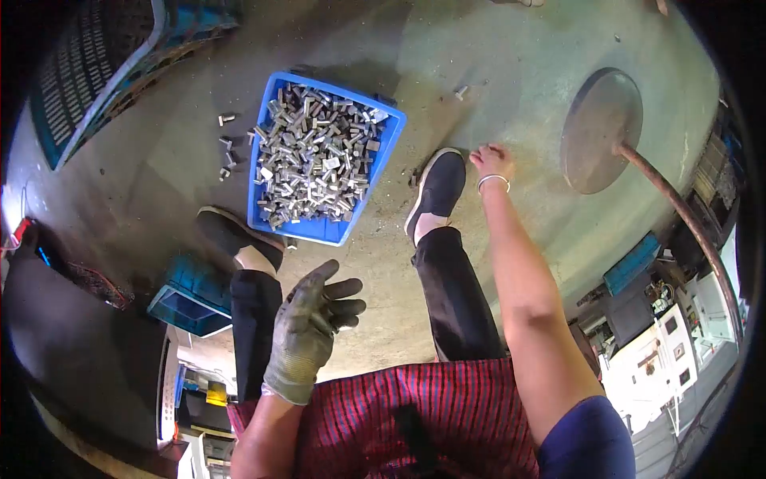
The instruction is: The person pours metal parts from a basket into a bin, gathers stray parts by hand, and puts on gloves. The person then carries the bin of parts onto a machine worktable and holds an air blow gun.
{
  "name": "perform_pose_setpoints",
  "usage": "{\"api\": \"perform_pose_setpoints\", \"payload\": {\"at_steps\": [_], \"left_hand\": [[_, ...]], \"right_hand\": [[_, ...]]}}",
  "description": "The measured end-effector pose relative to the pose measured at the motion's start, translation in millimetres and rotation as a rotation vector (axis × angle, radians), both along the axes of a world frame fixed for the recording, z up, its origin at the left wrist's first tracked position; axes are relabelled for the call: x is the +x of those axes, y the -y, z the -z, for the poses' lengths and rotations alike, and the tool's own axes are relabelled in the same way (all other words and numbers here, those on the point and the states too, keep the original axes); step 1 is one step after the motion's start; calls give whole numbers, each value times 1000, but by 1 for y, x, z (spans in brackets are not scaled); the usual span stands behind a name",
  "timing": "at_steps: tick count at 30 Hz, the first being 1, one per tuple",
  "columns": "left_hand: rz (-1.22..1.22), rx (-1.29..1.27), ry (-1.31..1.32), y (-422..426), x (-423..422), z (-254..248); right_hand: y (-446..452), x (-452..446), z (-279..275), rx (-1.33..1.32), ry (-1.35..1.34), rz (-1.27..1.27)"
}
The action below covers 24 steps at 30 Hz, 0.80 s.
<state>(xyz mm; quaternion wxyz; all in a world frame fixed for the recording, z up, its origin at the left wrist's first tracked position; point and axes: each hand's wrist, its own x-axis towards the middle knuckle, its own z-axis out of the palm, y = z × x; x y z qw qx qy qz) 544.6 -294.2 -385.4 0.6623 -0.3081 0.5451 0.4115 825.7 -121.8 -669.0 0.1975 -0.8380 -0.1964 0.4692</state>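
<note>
My left hand, in a grey work glove, is held in front of the lap with its fingers spread and nothing in them. It is just nearer to me than a blue plastic bin on the floor, heaped with metal T-shaped bolts. My right hand is bare, with a pale bracelet at the wrist. It reaches down beside my dark shoe, apart from the bin. Its fingers are loosely bent and a little apart, and I see nothing between them.
Several loose bolts lie left of the bin, and another bolt is on the floor beyond my right shoe. A round metal base with a rusty pole stands at right. A teal crate occupies the upper left; a smaller crate sits lower left.
</note>
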Motion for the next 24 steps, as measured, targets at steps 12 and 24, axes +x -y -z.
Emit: {"api": "perform_pose_setpoints", "payload": {"at_steps": [12, 24], "left_hand": [[-40, -31, 171, 2, 21, -1], [-84, 7, 186, -15, 3, -12]], "right_hand": [[-63, -101, 27, 238, 376, -649], [-120, -182, -56, -127, -1080, 5]]}}
